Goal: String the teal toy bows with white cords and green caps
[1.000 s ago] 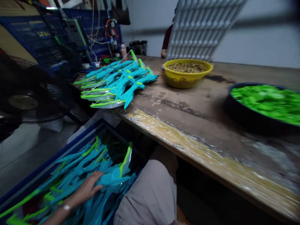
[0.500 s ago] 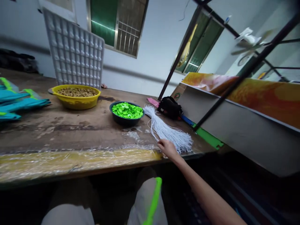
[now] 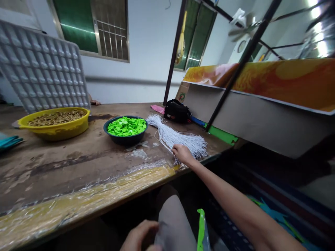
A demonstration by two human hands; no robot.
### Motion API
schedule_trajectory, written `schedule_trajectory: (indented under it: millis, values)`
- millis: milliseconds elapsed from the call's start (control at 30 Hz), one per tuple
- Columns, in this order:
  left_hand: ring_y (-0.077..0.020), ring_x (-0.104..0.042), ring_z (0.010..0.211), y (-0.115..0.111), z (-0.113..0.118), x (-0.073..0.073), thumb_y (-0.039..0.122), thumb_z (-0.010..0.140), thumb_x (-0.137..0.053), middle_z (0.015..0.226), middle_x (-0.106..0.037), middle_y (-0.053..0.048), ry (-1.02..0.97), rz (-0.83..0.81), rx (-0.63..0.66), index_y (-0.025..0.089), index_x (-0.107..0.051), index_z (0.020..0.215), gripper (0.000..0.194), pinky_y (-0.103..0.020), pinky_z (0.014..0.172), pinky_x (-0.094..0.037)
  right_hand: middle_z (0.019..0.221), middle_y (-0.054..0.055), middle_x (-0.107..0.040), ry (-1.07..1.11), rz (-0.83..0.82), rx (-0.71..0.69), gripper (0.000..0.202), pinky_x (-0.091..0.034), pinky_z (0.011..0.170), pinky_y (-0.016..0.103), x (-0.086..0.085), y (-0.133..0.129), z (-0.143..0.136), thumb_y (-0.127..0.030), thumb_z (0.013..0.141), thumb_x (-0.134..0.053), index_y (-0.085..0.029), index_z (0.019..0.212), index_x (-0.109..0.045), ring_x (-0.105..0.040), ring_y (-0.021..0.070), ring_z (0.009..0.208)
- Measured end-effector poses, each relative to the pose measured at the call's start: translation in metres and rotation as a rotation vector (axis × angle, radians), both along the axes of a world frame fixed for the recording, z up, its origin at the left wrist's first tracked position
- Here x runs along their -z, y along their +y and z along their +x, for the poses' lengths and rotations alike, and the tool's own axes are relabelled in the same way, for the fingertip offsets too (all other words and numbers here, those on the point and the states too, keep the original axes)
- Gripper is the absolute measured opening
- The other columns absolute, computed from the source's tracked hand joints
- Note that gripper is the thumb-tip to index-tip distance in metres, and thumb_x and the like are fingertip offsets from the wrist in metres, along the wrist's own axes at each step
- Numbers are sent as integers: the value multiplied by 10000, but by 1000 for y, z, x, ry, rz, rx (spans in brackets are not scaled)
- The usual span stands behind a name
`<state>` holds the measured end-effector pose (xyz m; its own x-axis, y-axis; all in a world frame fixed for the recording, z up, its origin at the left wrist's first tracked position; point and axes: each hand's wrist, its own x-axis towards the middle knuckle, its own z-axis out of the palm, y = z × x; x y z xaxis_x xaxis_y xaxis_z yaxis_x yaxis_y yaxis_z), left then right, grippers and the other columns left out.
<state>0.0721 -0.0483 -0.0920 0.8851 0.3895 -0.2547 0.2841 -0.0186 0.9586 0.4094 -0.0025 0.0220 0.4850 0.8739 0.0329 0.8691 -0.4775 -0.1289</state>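
My right hand (image 3: 181,153) is closed at the near side of a bundle of white cords (image 3: 180,137), near the table's front edge. Its fingertips are pinched on cord strands; how many they hold is hidden. Low in the picture, my left hand (image 3: 141,237) is over my lap, fingers bent and apart from the thumb, with nothing visible between them. The dark bowl (image 3: 125,140) of bright green plastic pieces (image 3: 127,126) stands left of the bundle. Beside my right knee is a bright green strip (image 3: 201,230) on a clear, bluish piece.
A yellow basin (image 3: 60,131) of tan rings stands left, before an upright grey ribbed panel (image 3: 52,69). Teal pieces (image 3: 10,142) lie at the far left. A black bag (image 3: 176,111) sits behind the cords, near dark metal posts (image 3: 175,52). Another person's hand (image 3: 95,102) shows beyond the panel.
The view has swung right, and the table items now sit further left. My left hand has come into view at the bottom. My right hand stays at the cords.
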Motion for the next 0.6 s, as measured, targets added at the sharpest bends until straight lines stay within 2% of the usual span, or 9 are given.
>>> schedule_trajectory:
  millis: [100,167,300,367,433,500,600]
  values:
    - [-276,-699,965,15,13,-37,693,727,-751,1087,-753,-140,-115,-370,-241,186,-718,1134,651,-400,875,-537,1167,75,-673,19,69,34,239,-570,914,438,0,-9,-1,-346,1002,-634,-161,1151,-658,-668,222,1032]
    - [-224,-712,812,21,28,-53,659,680,-817,954,-769,-127,-156,-524,-352,144,-729,1049,640,-347,762,-556,1162,75,-673,41,128,51,234,-570,912,439,0,-15,-2,-337,998,-640,-157,1147,-658,-668,222,1026]
    - [-198,-722,714,27,59,-70,505,679,-893,870,-781,-132,-235,-694,-399,101,-733,976,526,-299,673,-569,1178,79,-659,125,312,59,224,-555,928,446,-4,-25,-3,-335,1000,-633,-153,1129,-654,-648,230,1059]
    - [-213,-736,719,29,74,-78,391,779,-846,890,-785,-165,-257,-776,-429,69,-725,973,395,-306,673,-585,1094,61,-669,210,395,50,213,-566,869,405,-5,-29,-9,-348,1008,-618,-151,1081,-653,-658,204,974]
    - [-237,-753,767,32,88,-86,293,918,-702,945,-782,-199,-275,-845,-466,44,-705,993,260,-334,712,-604,906,19,-661,333,435,16,214,-560,727,321,-4,-36,-23,-348,1022,-587,-145,987,-645,-644,154,780]
    - [-257,-760,834,39,102,-95,262,1009,-542,992,-770,-218,-298,-895,-474,34,-681,1023,267,-369,762,-615,746,-22,-609,473,428,-50,249,-497,601,244,-2,-49,-47,-296,1043,-512,-143,883,-627,-573,111,622]
    - [-214,-744,795,54,121,-104,264,1053,-429,901,-751,-177,-344,-944,-481,51,-646,1005,308,-346,757,-618,675,-41,-579,655,334,-195,284,-448,564,197,5,-88,-95,-202,1014,-486,-152,763,-607,-537,86,594]
